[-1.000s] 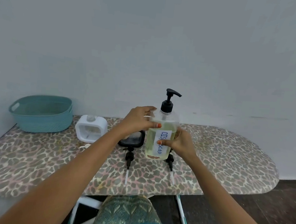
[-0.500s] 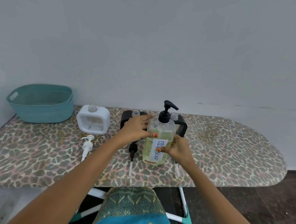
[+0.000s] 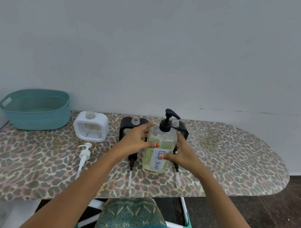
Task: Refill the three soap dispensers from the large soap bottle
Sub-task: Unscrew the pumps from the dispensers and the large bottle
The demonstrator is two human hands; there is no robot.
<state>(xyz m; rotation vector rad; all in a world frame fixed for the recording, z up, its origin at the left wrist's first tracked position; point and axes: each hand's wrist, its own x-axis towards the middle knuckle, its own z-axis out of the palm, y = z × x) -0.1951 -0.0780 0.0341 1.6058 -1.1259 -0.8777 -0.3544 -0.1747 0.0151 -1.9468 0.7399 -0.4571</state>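
The large clear soap bottle (image 3: 159, 144) holds yellow-green liquid, has a black pump top and a "DISH SOAP" label, and stands upright on the board. My left hand (image 3: 135, 141) grips its left side. My right hand (image 3: 182, 154) grips its right side, thumb on the label. Behind stand a white dispenser (image 3: 91, 126) and two black dispensers (image 3: 127, 123) (image 3: 183, 128), all with open necks. A white pump (image 3: 83, 155) and two black pumps (image 3: 131, 163) (image 3: 177, 171) lie in front of them.
A teal basket (image 3: 36, 108) sits at the back left of the leopard-print ironing board (image 3: 232, 155). A grey wall rises right behind the board. The board's rounded end is at the right, with dark floor (image 3: 273, 211) below.
The bottle has come down from a raised position and now stands on the board, both hands still around it. The view tilted down, so the dispensers behind are visible.
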